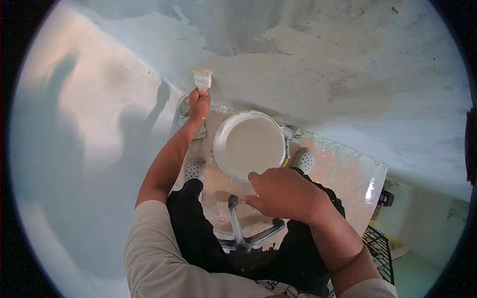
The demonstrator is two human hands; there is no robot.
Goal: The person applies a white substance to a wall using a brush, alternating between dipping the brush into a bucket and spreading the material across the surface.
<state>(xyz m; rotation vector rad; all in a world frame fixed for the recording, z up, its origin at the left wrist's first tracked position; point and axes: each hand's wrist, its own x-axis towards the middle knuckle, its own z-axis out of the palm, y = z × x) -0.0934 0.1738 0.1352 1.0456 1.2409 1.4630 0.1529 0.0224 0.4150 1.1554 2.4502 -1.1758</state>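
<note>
My left hand [199, 104] is closed around the handle of a wide, flat paintbrush [202, 79]. Its bristles point up and overlap the wall [298, 74] close to the corner. On the floor in front of me, between my feet, stands a round white bucket [220, 144] holding pale, whitish paint [254, 146]. Just short of the bucket's near side, over my right thigh, is my right hand [288, 193]. It holds nothing, with thumb and forefinger apart and the other fingers hidden beneath it.
Below me a wheeled chair base [241, 243] spreads its legs between my thighs. Tiled floor [357, 186] spattered with paint runs along the wall. A side wall [99, 149] rises on the left, with shadows on it. A dark metal railing [380, 248] stands at lower right.
</note>
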